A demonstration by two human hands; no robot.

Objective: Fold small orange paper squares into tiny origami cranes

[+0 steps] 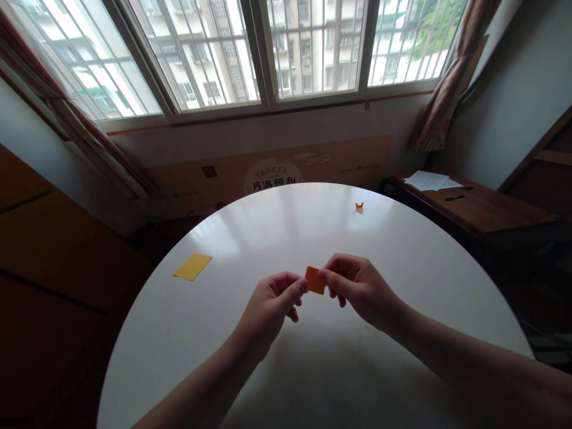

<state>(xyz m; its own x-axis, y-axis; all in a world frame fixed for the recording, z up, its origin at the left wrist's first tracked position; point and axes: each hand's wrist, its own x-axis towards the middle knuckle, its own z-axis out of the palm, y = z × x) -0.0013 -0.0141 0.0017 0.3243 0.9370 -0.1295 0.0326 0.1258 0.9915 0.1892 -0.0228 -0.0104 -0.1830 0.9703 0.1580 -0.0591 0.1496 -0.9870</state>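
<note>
A small folded orange paper (314, 280) hangs above the middle of the round white table (250, 238). My left hand (270, 307) pinches its left edge between thumb and fingers. My right hand (355, 286) pinches its right edge, fingers curled. Both hands are raised a little over the tabletop. A yellow paper sheet (192, 266) lies flat on the table to the left. A tiny folded orange paper figure (359, 207) stands on the far right part of the table.
A dark wooden side table (482, 208) with white papers (429, 180) and a black pen (454, 197) stands at the right. Flat cardboard (272, 170) leans against the wall under the barred window. Curtains hang at both sides.
</note>
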